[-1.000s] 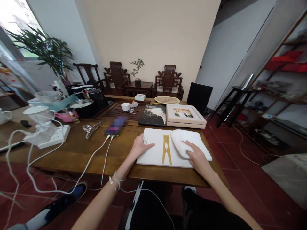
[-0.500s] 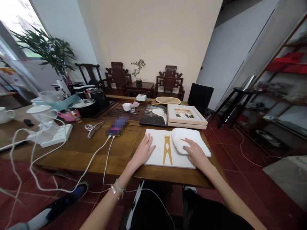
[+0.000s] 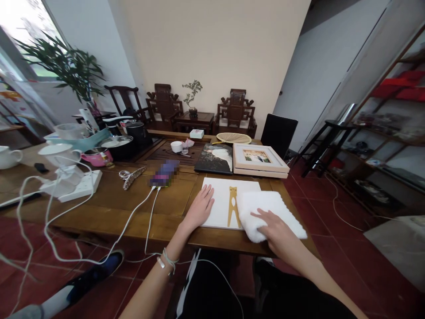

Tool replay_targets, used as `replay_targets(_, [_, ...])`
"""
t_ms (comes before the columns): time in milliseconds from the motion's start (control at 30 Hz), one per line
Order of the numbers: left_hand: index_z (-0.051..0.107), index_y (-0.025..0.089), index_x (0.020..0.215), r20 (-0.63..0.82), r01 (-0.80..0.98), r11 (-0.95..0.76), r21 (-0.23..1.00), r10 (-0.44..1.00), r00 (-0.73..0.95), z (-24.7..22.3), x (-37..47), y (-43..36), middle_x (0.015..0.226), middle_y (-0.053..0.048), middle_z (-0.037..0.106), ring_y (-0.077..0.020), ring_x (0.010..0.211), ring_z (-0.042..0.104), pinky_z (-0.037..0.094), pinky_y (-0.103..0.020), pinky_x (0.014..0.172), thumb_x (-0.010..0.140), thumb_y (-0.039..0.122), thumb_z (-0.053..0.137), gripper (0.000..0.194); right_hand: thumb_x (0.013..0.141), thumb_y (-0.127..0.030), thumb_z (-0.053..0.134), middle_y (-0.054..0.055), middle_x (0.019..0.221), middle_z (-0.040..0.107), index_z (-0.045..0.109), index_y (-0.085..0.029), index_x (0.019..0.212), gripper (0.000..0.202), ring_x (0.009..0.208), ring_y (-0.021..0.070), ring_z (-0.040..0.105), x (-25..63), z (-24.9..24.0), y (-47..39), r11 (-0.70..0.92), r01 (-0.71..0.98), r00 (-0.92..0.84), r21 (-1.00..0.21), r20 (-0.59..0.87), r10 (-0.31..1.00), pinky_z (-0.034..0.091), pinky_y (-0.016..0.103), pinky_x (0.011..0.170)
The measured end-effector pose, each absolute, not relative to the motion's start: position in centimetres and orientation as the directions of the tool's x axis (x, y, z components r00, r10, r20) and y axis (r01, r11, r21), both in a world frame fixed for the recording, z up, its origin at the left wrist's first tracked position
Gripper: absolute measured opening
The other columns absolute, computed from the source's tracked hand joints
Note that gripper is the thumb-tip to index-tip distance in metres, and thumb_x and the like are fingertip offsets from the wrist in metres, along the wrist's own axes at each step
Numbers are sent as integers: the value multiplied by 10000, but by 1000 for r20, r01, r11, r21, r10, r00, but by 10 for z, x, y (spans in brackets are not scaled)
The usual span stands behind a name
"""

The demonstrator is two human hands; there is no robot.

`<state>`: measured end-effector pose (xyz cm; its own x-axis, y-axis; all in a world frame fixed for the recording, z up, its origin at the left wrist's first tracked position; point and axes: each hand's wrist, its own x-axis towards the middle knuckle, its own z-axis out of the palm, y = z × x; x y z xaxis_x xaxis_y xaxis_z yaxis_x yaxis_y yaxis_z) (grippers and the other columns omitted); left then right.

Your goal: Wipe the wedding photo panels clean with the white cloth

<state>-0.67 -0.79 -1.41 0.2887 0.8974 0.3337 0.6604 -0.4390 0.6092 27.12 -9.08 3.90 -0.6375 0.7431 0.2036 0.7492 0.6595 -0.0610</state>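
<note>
A white board [image 3: 219, 199] lies flat near the table's front edge, with a gold cat-shaped piece [image 3: 233, 204] on it. My left hand [image 3: 201, 206] rests on the board's left side, fingers spread, holding nothing. On the right, my right hand [image 3: 272, 226] is on a fluffy white cloth [image 3: 262, 204], index finger stretched out over it and the other fingers partly sunk in its folds. The cloth covers the board's right part and reaches over the wooden table beside it, touching the gold piece's right edge.
Behind the board are a dark picture panel [image 3: 214, 158] and stacked frames [image 3: 262, 164]. A blurred-out device [image 3: 164, 173] with white cables, a hair clip [image 3: 134, 176], a power strip [image 3: 83, 186], cups and a pot stand to the left.
My right hand and the white cloth have moved toward the table's front edge and slightly right, uncovering the board's top right corner. My left hand has barely moved.
</note>
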Motion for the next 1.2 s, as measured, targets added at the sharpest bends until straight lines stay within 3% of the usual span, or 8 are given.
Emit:
replay_targets(200, [410,122,1296,334,661,-470,584,882,333,-12,-9,-8,1431,-114,288,-209,1356,143,156,-402,1104,884,290,351,448,549,59,374,81,1245,526,635,-186,863,476,1195,267,415,267,49,-69,631,771,-603,-83,226,765,401,452,921])
replay_targets(333, [403,133,1301,326,657,-476,585,879,347,-12,-11,-7,1436,-100,278,-202,1357,140,157,-405,1104,885,284,347,446,564,46,395,141,1275,489,630,-139,852,416,1249,281,346,263,35,-12,640,766,-589,-60,332,737,326,486,992])
replay_targets(467, [428,151,1288,343,619,-462,635,886,311,-12,-11,-8,1422,-83,315,-189,1349,185,161,-398,1105,886,283,340,432,577,57,378,161,1253,506,623,-125,866,420,1264,270,332,262,25,12,637,768,-583,-62,344,736,270,505,1032])
replay_targets(600, [433,151,1287,366,593,-444,672,895,255,-13,-9,-9,1407,-79,352,-178,1341,219,174,-379,1104,892,281,316,432,574,58,375,147,1282,484,622,-135,840,411,1270,271,320,261,24,-22,629,773,-573,-81,336,747,266,516,1036])
replay_targets(800, [407,103,1301,350,636,-446,630,894,280,-12,-7,-10,1414,-114,332,-192,1343,213,167,-376,1105,889,268,310,454,522,51,346,57,1301,483,614,-184,777,438,1272,247,323,273,40,-99,705,701,-669,-109,242,703,314,510,1013])
replay_targets(967, [406,109,1301,347,651,-453,610,890,294,-12,-9,-9,1412,-119,335,-205,1335,237,186,-387,1100,885,255,319,449,541,39,350,75,1282,500,604,-185,752,399,1258,237,349,275,44,-90,690,706,-645,-163,257,720,346,477,1001])
replay_targets(1200, [368,102,1321,349,701,-478,529,876,334,-14,-11,-8,1420,-115,321,-197,1338,225,200,-402,1103,909,266,271,453,618,25,345,146,1286,478,553,-108,1065,510,1302,254,256,242,25,-8,523,827,-457,-204,296,839,258,499,1040])
